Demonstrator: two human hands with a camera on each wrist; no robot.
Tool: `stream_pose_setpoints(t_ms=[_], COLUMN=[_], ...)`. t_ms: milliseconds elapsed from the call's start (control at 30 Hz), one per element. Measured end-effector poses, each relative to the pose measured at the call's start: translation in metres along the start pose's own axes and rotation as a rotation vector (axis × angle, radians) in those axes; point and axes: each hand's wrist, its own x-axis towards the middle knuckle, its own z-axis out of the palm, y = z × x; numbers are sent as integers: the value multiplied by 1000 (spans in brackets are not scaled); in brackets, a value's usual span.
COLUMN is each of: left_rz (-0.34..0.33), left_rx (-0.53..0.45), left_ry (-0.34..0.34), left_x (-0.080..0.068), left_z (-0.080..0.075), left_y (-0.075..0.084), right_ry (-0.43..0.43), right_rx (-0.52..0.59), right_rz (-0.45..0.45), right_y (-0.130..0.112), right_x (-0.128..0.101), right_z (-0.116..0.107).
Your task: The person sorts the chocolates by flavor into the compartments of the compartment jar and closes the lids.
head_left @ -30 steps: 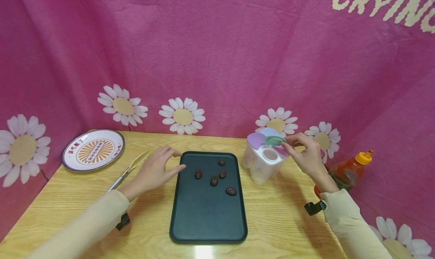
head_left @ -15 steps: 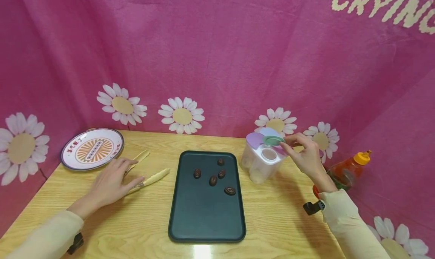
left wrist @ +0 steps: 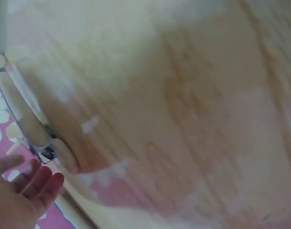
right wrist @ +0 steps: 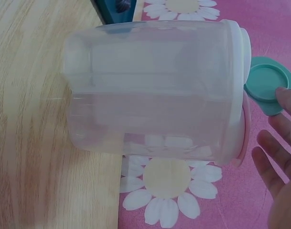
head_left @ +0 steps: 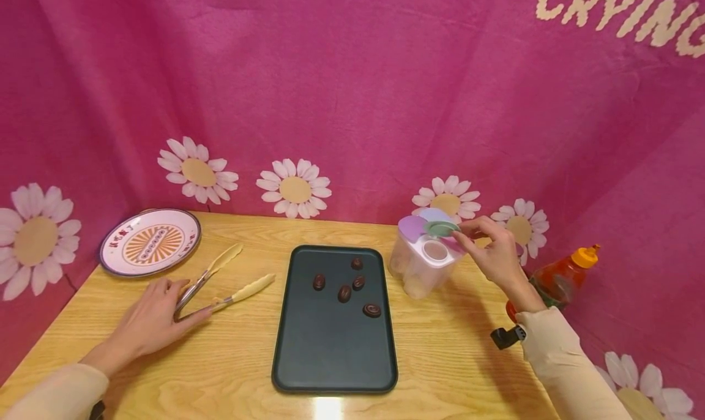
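My left hand [head_left: 184, 300] lies on the wooden table [head_left: 451, 359] at the left. Its fingers are nearly straight and touch the hinge end of metal tongs [head_left: 220, 282] with yellow tips. The left wrist view shows those tongs [left wrist: 21, 109] beside my spread fingers [left wrist: 35, 188]. My right hand [head_left: 462, 231] pinches the edge of the green flip lid [head_left: 443, 228] on a clear plastic container [head_left: 421, 267] with pastel lids. In the right wrist view a fingertip [right wrist: 286, 95] touches the green lid [right wrist: 264, 83] of the container [right wrist: 155, 90]. Between my hands lies a dark green tray [head_left: 330, 352] bearing several chocolates [head_left: 344, 293].
A patterned plate [head_left: 150, 241] sits at the table's back left corner. A red sauce bottle [head_left: 559, 280] with an orange cap stands right of my right wrist. Pink cloth with daisies hangs behind and beside the table.
My left hand left the tray's edge, swung left across the table and settled on the tongs, which now lie spread apart. My right hand stayed on the green lid.
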Motion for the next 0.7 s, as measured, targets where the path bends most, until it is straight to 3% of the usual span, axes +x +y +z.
stream_pose_setpoints(t_ms=[167, 700], left_rz=[-7, -21], left_rx=[17, 47], left_ry=[-51, -64], left_x=[-2, 8], left_z=[3, 6], left_y=[-4, 2], right_ry=[6, 22], right_rx=[3, -2], right_rz=[-8, -8], right_y=[-1, -3], right_x=[0, 1], right_z=[1, 1])
